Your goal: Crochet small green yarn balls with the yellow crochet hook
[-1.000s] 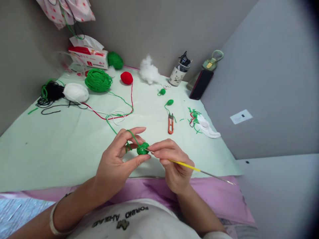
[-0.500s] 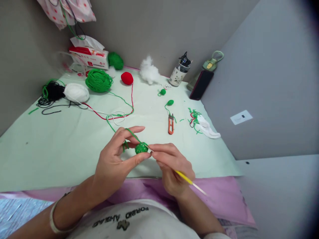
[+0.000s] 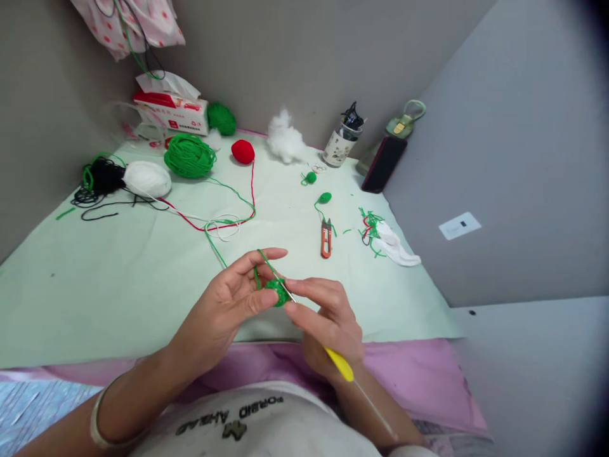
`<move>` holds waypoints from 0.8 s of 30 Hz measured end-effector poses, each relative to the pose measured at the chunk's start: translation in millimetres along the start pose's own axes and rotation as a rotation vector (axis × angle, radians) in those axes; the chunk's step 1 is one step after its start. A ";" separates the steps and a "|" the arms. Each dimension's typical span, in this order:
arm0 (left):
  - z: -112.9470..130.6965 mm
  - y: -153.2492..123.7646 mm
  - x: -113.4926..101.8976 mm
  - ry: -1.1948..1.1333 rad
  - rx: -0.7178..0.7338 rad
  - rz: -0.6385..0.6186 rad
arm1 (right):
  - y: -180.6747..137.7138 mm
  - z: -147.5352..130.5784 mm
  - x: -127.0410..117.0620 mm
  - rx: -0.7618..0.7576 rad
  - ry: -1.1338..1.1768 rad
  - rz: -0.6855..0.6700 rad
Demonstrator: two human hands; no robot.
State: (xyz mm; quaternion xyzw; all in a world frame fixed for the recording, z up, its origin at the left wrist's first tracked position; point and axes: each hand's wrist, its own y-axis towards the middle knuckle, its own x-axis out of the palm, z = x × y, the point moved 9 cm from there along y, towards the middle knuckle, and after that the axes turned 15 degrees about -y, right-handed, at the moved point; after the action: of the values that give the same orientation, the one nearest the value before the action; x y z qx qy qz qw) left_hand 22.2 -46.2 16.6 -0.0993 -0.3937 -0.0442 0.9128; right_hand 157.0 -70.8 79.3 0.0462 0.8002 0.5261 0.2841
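Observation:
My left hand (image 3: 223, 304) pinches a small green crocheted piece (image 3: 277, 294) between thumb and fingers. Green yarn (image 3: 268, 261) runs over its raised index finger, and the strand trails back across the table. My right hand (image 3: 328, 324) is closed around a crochet hook with a yellow handle (image 3: 340, 364). The hook's metal shaft lies against the crocheted piece, its tip near the yarn. Whether the tip sits inside a stitch, I cannot tell. Past the hands lie orange-handled thread snips (image 3: 326, 239), beside a small green crocheted oval (image 3: 325, 198).
Green (image 3: 189, 155), red (image 3: 243, 152), white (image 3: 147, 179) and black yarn (image 3: 103, 174) lie at the back left. White stuffing (image 3: 285, 137), a pen cup (image 3: 341, 143), a bottle (image 3: 399, 125) and a phone (image 3: 384, 164) stand behind. Yarn scraps and white cloth (image 3: 394, 244) lie right.
Both hands have shifted slightly towards me, with the crocheted piece a little to the right. The piece has turned, and the hook now points more steeply up and left.

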 end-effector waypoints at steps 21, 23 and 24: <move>27.0 -3.8 -6.0 0.294 0.343 0.153 | 0.7 24.3 2.9 0.297 0.394 -0.074; 33.3 -7.7 -2.8 0.367 0.447 0.152 | 1.5 22.0 2.6 0.279 0.388 -0.074; 36.1 -9.7 -0.4 0.395 0.500 0.140 | 1.8 20.9 2.7 0.272 0.394 -0.075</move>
State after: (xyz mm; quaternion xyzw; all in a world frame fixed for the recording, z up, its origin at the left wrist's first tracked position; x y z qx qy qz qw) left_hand -5.3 -47.9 41.9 0.1115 -0.1999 0.0985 0.9685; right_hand 164.9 -52.0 73.8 -0.0493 0.9049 0.4013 0.1331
